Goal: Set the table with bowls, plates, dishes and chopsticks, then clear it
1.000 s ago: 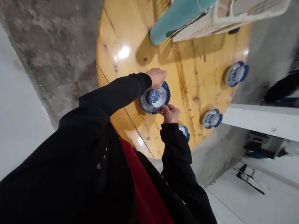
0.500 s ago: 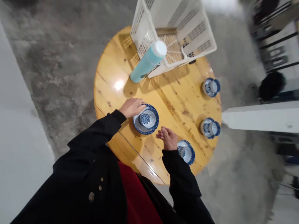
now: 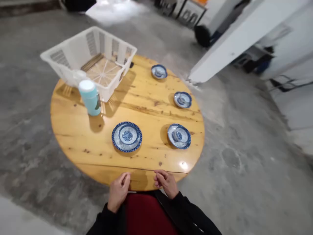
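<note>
A blue-and-white bowl sits in a matching saucer (image 3: 126, 136) on the round wooden table (image 3: 97, 153), in front of me. My left hand (image 3: 118, 191) and my right hand (image 3: 166, 183) hang at the table's near edge, close to my body. Both hold nothing, with fingers loosely curled and apart. Neither touches the dishes. Three more blue-and-white bowl sets stand to the right: one near (image 3: 179, 135), one further back (image 3: 182, 99), one at the far edge (image 3: 158, 71).
A white plastic basket (image 3: 73, 58) stands at the table's back left, with a teal flask (image 3: 89, 97) with a white lid upright in front of it. Grey concrete floor surrounds the table. A white beam or panel (image 3: 234, 39) slants at the right.
Both hands have let go of the bowl and saucer and drawn back to the table's near edge. The camera view has swung up and back, showing the whole table.
</note>
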Demonstrator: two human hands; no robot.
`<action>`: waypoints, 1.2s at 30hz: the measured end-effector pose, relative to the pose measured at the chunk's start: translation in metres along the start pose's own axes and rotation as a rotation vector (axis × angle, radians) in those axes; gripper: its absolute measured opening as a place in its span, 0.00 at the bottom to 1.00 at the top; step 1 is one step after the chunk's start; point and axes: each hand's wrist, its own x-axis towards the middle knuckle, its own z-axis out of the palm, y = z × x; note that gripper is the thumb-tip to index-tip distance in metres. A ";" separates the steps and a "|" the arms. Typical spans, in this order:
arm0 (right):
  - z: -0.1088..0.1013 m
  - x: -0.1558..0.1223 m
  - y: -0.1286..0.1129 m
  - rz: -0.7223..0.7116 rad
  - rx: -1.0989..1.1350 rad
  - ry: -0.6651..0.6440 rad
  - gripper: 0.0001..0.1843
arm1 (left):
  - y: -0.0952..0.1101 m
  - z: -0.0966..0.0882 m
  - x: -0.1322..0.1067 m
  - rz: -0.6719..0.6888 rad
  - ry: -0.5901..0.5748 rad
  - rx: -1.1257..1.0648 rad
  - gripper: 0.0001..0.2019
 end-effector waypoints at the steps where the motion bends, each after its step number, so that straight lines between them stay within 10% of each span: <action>1: -0.004 0.000 -0.002 -0.023 0.024 0.034 0.31 | 0.007 0.002 0.006 0.039 -0.022 -0.001 0.18; 8: -0.043 -0.011 0.014 -0.035 0.192 0.135 0.28 | 0.062 0.019 0.020 0.157 -0.067 0.066 0.22; 13: -0.093 -0.012 0.035 -0.019 0.244 0.116 0.27 | 0.076 0.066 0.001 0.166 -0.073 0.110 0.22; 27: -0.382 -0.022 0.127 0.030 0.382 0.336 0.30 | 0.200 0.351 -0.059 0.384 -0.401 0.307 0.19; 36: -0.453 0.007 0.136 0.087 0.514 0.297 0.38 | 0.258 0.463 -0.032 0.384 -0.588 0.460 0.15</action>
